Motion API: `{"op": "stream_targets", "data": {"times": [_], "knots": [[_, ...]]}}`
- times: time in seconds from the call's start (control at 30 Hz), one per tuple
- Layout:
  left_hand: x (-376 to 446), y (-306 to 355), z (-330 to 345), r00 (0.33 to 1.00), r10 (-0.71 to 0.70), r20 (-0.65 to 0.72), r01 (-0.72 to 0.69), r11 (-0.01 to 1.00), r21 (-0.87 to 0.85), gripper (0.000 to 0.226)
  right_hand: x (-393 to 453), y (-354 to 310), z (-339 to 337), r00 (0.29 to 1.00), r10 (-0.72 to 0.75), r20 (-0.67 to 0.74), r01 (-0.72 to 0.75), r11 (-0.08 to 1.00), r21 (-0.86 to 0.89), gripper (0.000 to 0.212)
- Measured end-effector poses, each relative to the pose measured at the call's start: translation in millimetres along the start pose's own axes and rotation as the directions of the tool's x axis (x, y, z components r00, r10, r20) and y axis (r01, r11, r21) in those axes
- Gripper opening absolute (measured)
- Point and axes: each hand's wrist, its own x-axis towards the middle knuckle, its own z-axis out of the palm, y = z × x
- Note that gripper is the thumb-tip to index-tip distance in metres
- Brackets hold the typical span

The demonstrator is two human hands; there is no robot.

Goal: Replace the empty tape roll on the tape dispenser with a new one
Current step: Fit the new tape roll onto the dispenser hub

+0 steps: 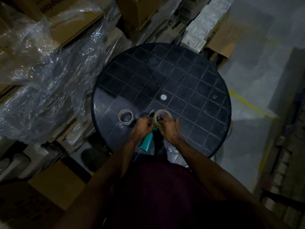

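Observation:
A tape dispenser with a teal handle [147, 142] lies at the near edge of the round black table [189, 75]. Its head is hidden between my hands. A pale tape roll [162, 113] stands upright on the dispenser's head. My right hand [170, 128] grips the roll's near side. My left hand [143, 126] is closed on the dispenser just left of the roll. A second, thin ring, the cardboard core [125, 116], lies flat on the table to the left of my hands.
Cardboard boxes under clear plastic wrap [49, 71] crowd the table's left side. More boxes [140, 10] and pale moulded blocks [206, 25] stand behind it. Grey floor with a yellow line [247, 103] lies to the right. A brown box [59, 184] sits near left.

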Motion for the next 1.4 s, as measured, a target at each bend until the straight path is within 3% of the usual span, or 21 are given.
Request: {"op": "stream_targets", "data": {"times": [0.2, 0.33, 0.43, 0.53, 0.63, 0.8, 0.93, 1.0, 1.13, 1.27, 1.4], "knots": [[3, -5, 8, 0.99, -0.11, 0.083, 0.104, 0.992, 0.073, 0.011, 8, -1, 9, 0.997, 0.034, 0.063, -0.028, 0.994, -0.103, 0.018], [5, -10, 7, 0.987, -0.14, 0.08, 0.135, 0.989, 0.057, 0.008, 14, -2, 18, 0.99, 0.042, 0.131, -0.041, 0.999, -0.006, 0.024], [8, -15, 7, 0.985, -0.148, 0.088, 0.143, 0.988, 0.059, 0.009, 11, 7, 27, 0.997, 0.012, 0.072, -0.023, 0.988, 0.155, 0.054], [13, -12, 5, 0.984, -0.154, 0.089, 0.151, 0.988, 0.046, 0.014, 8, 16, 27, 0.997, 0.041, 0.072, -0.05, 0.989, 0.139, 0.091], [19, -14, 6, 0.984, -0.161, 0.082, 0.159, 0.987, 0.027, 0.018, 8, 21, 29, 0.993, -0.018, 0.113, 0.003, 0.991, 0.135, 0.1], [27, -18, 6, 0.977, -0.179, 0.12, 0.176, 0.984, 0.031, 0.015, 12, 20, 36, 0.992, 0.074, 0.099, -0.103, 0.94, 0.326, 0.096], [30, -22, 9, 0.979, -0.163, 0.124, 0.162, 0.987, 0.018, 0.02, 27, 29, 29, 0.994, 0.079, 0.075, -0.104, 0.902, 0.419, 0.051], [32, -23, 10, 0.979, -0.163, 0.124, 0.163, 0.987, 0.011, 0.021, 36, 33, 23, 0.993, 0.102, 0.059, -0.118, 0.906, 0.406, 0.04], [31, -15, 10, 0.979, -0.199, 0.036, 0.201, 0.978, -0.064, 0.013, 48, 36, 15, 0.988, 0.115, 0.101, -0.146, 0.906, 0.396, 0.042], [26, -3, 13, 0.916, -0.4, -0.018, 0.383, 0.889, -0.251, 0.017, 50, 36, 17, 0.992, 0.098, 0.077, -0.119, 0.92, 0.373, 0.051], [11, -3, 26, 0.885, -0.462, 0.049, 0.46, 0.858, -0.23, 0.031, 48, 31, 17, 0.99, 0.137, 0.042, -0.142, 0.917, 0.373, 0.048]]}}
